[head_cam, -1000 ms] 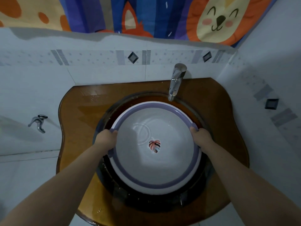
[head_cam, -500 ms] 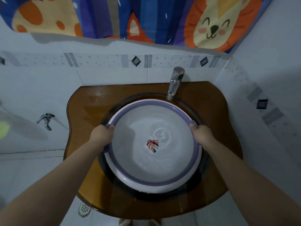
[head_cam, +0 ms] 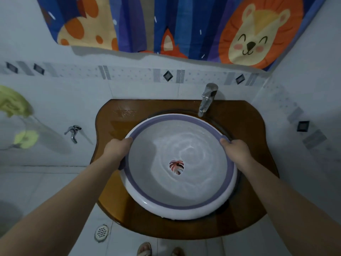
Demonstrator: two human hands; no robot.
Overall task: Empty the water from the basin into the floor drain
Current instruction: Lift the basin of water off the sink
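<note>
Both hands have hold of the basin (head_cam: 180,167); the left hand (head_cam: 116,149) is closed over the purple rim on its left side, thumb lying along the top of the rim and the fingers curled under it out of sight, while the right hand (head_cam: 235,150) is closed the same way over the right side. The basin sits over the round sink in the brown table (head_cam: 245,122), just in front of the tap (head_cam: 206,100), and it holds water (head_cam: 191,150) whose surface is rippling around the leaf mark on the bottom; whether the basin rests on the sink or is just clear of it I cannot tell. The floor drain (head_cam: 101,232) lies on the tiled floor below the near left corner of the table, beside the person's feet (head_cam: 145,249), well apart from the basin. The step in hand looks like carrying the basin off the table and down to that drain; to do it well, both grips should be level with each other so the rim stays flat, and the lift should be slow enough that the moving water does not slop over the near edge; the basin should clear the table edge before it goes down and left, and the pour should come low, over the rim nearest the drain, tipped gradually to avoid splashing the feet.
</note>
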